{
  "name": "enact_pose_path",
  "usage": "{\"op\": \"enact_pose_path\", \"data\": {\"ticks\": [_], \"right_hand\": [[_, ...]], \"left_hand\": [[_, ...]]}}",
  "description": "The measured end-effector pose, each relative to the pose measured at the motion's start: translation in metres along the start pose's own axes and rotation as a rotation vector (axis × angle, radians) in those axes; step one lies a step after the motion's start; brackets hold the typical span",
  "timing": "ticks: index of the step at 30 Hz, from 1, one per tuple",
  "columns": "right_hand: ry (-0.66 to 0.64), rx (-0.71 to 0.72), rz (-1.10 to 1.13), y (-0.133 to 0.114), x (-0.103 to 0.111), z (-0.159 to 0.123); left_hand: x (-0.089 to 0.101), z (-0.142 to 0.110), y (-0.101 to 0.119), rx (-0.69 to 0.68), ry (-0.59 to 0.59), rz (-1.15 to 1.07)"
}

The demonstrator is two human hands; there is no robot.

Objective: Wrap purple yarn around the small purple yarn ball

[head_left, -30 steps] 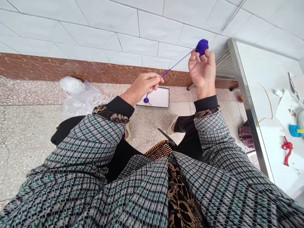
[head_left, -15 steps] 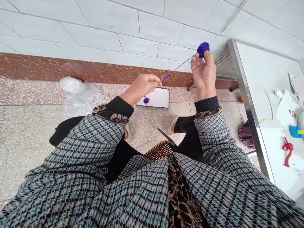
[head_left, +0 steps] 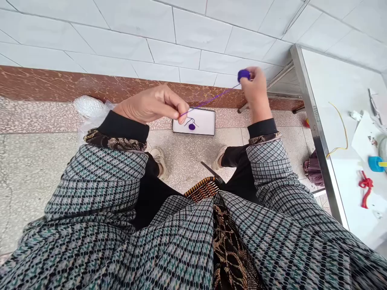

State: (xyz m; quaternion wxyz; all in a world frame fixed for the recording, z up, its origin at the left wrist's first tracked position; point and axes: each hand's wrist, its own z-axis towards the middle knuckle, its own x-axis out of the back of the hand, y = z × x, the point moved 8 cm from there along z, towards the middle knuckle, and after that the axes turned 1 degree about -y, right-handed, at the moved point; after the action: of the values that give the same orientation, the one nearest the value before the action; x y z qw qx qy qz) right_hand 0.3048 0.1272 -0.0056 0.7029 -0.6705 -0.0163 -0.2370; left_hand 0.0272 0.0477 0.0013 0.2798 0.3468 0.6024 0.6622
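Observation:
My right hand (head_left: 255,86) grips a small ball of purple yarn (head_left: 243,75), its fingers closed round the ball's side. A strand of purple yarn (head_left: 211,99) runs taut from the ball down to my left hand (head_left: 157,104), where thumb and forefinger pinch it. Below the strand, a dark round purple piece with thin trailing ends (head_left: 192,126) hangs or lies over a shallow white box with a dark rim (head_left: 208,133); which of the two I cannot tell.
On the left, a clear plastic bag with white cord (head_left: 90,108) lies by the wall. A metal-edged table (head_left: 320,139) stands at the right, bearing a red knotted cord (head_left: 365,189), yellow string (head_left: 345,133) and a blue item (head_left: 375,164). Between my legs shows a woven chair seat (head_left: 204,189).
My left hand has moved left and slightly down, drawing out a longer strand. My right hand has turned over with the ball and shifted left and down.

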Motion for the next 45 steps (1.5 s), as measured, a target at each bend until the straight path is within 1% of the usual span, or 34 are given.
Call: {"op": "enact_pose_path", "data": {"ticks": [2, 3, 4, 6, 7, 8, 10, 11, 12, 13, 15, 17, 18, 20, 21, 22, 23, 24, 25, 27, 28, 29, 30, 31, 33, 34, 35, 36, 38, 39, 41, 43, 44, 45], "right_hand": [[0.052, -0.018, 0.253, -0.004, 0.01, 0.002], [0.051, -0.03, 0.383, -0.007, 0.011, 0.001], [0.034, -0.042, 0.49, -0.01, 0.01, -0.002], [-0.051, -0.056, 0.613, -0.02, -0.001, -0.012], [-0.117, -0.055, 0.635, -0.025, -0.011, -0.02], [-0.225, -0.04, 0.642, -0.032, -0.025, -0.03], [-0.427, -0.041, 0.609, -0.043, -0.055, -0.054], [-0.538, -0.043, 0.596, -0.047, -0.071, -0.067], [-0.61, -0.037, 0.582, -0.05, -0.084, -0.079], [-0.681, -0.048, 0.537, -0.051, -0.096, -0.089], [-0.671, -0.054, 0.448, -0.048, -0.105, -0.095], [-0.568, -0.048, 0.382, -0.039, -0.103, -0.086], [-0.496, -0.039, 0.362, -0.033, -0.097, -0.077], [-0.343, -0.007, 0.321, -0.021, -0.082, -0.058], [-0.303, -0.002, 0.273, -0.014, -0.077, -0.05], [-0.303, 0.011, 0.187, -0.009, -0.074, -0.045], [-0.356, 0.018, 0.098, -0.006, -0.075, -0.044], [-0.458, 0.016, 0.016, -0.003, -0.08, -0.047], [-0.604, 0.006, -0.042, -0.002, -0.087, -0.054], [-0.948, -0.043, -0.045, -0.005, -0.1, -0.081], [-1.092, -0.072, 0.02, -0.012, -0.102, -0.095], [-1.158, -0.092, 0.118, -0.021, -0.101, -0.103], [-1.145, -0.108, 0.235, -0.03, -0.097, -0.105], [-1.068, -0.108, 0.349, -0.04, -0.091, -0.101], [-0.835, -0.076, 0.528, -0.054, -0.074, -0.086], [-0.728, -0.053, 0.564, -0.058, -0.066, -0.08], [-0.654, -0.033, 0.561, -0.061, -0.061, -0.075], [-0.614, -0.021, 0.524, -0.062, -0.058, -0.072], [-0.584, -0.021, 0.401, -0.06, -0.058, -0.067], [-0.559, -0.022, 0.355, -0.058, -0.058, -0.063], [-0.463, -0.027, 0.351, -0.049, -0.055, -0.052], [-0.34, -0.034, 0.448, -0.036, -0.05, -0.039], [-0.3, -0.039, 0.511, -0.029, -0.05, -0.035], [-0.292, -0.048, 0.562, -0.022, -0.052, -0.032]], "left_hand": [[-0.002, 0.0, -0.019, 0.111, -0.14, 0.196], [0.0, 0.001, -0.032, 0.165, -0.176, 0.29], [0.003, 0.002, -0.046, 0.226, -0.189, 0.381], [0.013, 0.005, -0.07, 0.334, -0.135, 0.531], [0.018, 0.008, -0.076, 0.363, -0.064, 0.587], [0.025, 0.01, -0.077, 0.38, 0.042, 0.64], [0.034, 0.014, -0.067, 0.361, 0.305, 0.681], [0.033, 0.017, -0.057, 0.29, 0.415, 0.634], [0.027, 0.021, -0.047, 0.204, 0.475, 0.539], [0.019, 0.026, -0.039, 0.126, 0.499, 0.423], [0.004, 0.035, -0.031, 0.036, 0.526, 0.161], [-0.008, 0.041, -0.033, 0.045, 0.546, -0.003], [-0.012, 0.042, -0.035, 0.061, 0.552, -0.032], [-0.017, 0.042, -0.033, 0.077, 0.536, 0.031], [-0.019, 0.041, -0.029, 0.074, 0.497, 0.101], [-0.021, 0.04, -0.024, 0.064, 0.443, 0.176], [-0.022, 0.038, -0.02, 0.057, 0.374, 0.228], [-0.023, 0.036, -0.017, 0.054, 0.309, 0.256], [-0.019, 0.033, -0.013, 0.048, 0.288, 0.257], [-0.005, 0.027, -0.01, 0.036, 0.335, 0.205], [0.002, 0.024, -0.01, 0.035, 0.367, 0.168], [0.008, 0.022, -0.012, 0.035, 0.395, 0.124], [0.011, 0.022, -0.014, 0.036, 0.408, 0.074], [0.013, 0.022, -0.017, 0.035, 0.418, 0.025], [0.012, 0.023, -0.021, 0.029, 0.447, -0.065], [0.01, 0.024, -0.023, 0.031, 0.467, -0.102], [0.007, 0.026, -0.025, 0.043, 0.484, -0.127], [0.004, 0.027, -0.027, 0.063, 0.497, -0.14], [-0.002, 0.03, -0.032, 0.115, 0.515, -0.145], [-0.006, 0.032, -0.034, 0.142, 0.502, -0.127], [-0.015, 0.037, -0.036, 0.172, 0.428, -0.051], [-0.024, 0.041, -0.034, 0.162, 0.313, 0.045], [-0.028, 0.042, -0.031, 0.144, 0.267, 0.089], [-0.029, 0.042, -0.027, 0.121, 0.241, 0.126]]}}
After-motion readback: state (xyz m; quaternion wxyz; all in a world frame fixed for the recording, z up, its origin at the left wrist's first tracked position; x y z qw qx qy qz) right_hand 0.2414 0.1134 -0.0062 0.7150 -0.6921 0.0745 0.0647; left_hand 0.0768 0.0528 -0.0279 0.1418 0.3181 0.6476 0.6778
